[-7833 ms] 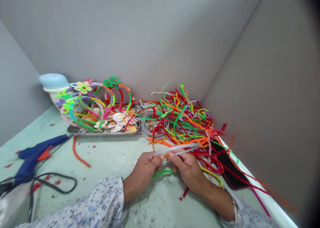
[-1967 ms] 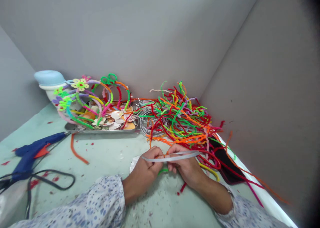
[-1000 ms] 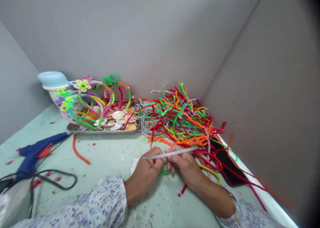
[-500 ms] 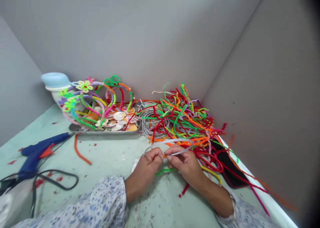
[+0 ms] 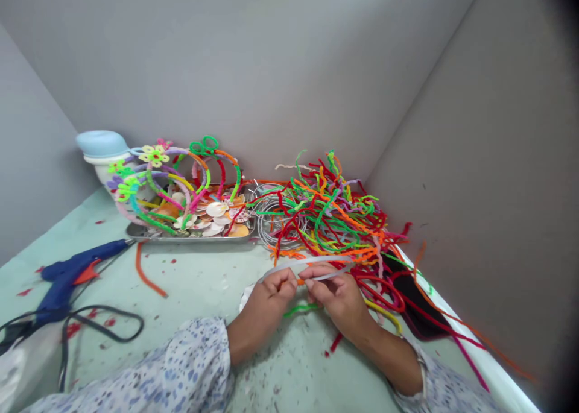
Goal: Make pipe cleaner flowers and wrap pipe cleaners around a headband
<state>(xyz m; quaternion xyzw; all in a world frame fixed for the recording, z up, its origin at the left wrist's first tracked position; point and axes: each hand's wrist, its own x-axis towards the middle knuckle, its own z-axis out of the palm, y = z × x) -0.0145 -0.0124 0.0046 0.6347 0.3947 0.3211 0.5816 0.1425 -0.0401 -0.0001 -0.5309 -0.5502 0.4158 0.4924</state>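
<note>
My left hand and my right hand meet over the pale green table, both closed in a pinch on a thin grey headband that arcs above the fingers. A bit of orange pipe cleaner shows between the fingertips where the two hands touch. A green pipe cleaner lies on the table just under the hands. Right behind and to the right sits a big tangle of coloured pipe cleaners.
A metal tray with shells and wrapped headbands stands at the back left, by a blue-lidded jar. Bare wire hoops lie beside it. A blue glue gun with black cord is at left. Grey walls close in.
The grey headband has turned in my fingers, from a flat strip a second ago to a raised arc. My hands stay together at the same spot.
</note>
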